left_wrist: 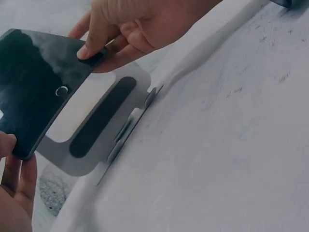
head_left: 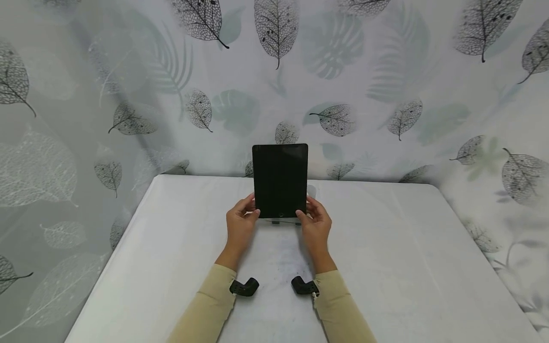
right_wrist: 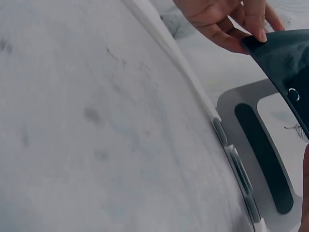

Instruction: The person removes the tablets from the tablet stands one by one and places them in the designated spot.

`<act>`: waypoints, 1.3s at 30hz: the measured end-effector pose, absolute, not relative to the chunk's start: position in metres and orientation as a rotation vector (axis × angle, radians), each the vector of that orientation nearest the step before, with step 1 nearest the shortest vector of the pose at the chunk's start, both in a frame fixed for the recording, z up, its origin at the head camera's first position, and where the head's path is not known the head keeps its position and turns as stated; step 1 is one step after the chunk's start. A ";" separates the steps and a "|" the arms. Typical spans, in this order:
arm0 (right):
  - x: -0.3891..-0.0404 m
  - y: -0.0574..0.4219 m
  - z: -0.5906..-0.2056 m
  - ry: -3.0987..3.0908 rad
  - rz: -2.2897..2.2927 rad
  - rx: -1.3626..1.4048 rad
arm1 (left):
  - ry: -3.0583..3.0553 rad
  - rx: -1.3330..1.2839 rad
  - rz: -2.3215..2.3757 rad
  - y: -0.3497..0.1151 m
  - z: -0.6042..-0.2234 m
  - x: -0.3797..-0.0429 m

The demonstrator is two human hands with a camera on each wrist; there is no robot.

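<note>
A black tablet (head_left: pixel 280 178) is upright in the head view, its dark screen towards me and home button at the bottom. My left hand (head_left: pixel 241 224) pinches its lower left corner, thumb on the front and fingers behind. At the lower right corner my right hand (head_left: pixel 316 226) grips it the same way. Behind and below the tablet is a grey tablet stand (left_wrist: pixel 142 79), with a cut-out opening, a dark pad strip and small lips along its front edge. In the wrist views the tablet's bottom edge overlaps the stand's plate; the tablet hides much of the stand.
A white cloth covers the table (head_left: pixel 403 257). Leaf-patterned curtain (head_left: pixel 334 71) hangs behind the table and along both sides. Black wrist cameras (head_left: pixel 244 287) sit on the inner side of both sleeved forearms.
</note>
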State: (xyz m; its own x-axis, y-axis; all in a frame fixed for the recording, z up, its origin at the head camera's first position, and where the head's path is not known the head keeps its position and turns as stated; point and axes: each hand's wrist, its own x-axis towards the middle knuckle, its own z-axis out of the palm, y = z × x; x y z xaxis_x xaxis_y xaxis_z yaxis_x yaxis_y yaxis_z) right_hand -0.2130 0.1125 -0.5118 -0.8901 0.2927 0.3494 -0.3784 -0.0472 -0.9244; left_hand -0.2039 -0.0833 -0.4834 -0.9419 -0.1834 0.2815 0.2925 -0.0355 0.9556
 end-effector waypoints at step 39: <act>-0.190 0.018 -0.470 -2.151 2.109 0.246 | -2.223 0.207 -1.866 -0.201 -0.484 -0.181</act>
State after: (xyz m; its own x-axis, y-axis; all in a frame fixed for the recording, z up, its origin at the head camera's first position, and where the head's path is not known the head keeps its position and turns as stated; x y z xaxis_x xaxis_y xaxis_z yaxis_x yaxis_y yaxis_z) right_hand -0.1905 0.0175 -0.4700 -0.9797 -0.0322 0.1977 -0.1983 0.0162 -0.9800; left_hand -0.1812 -0.2010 -0.4838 -0.9632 -0.2549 0.0854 0.0400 0.1785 0.9831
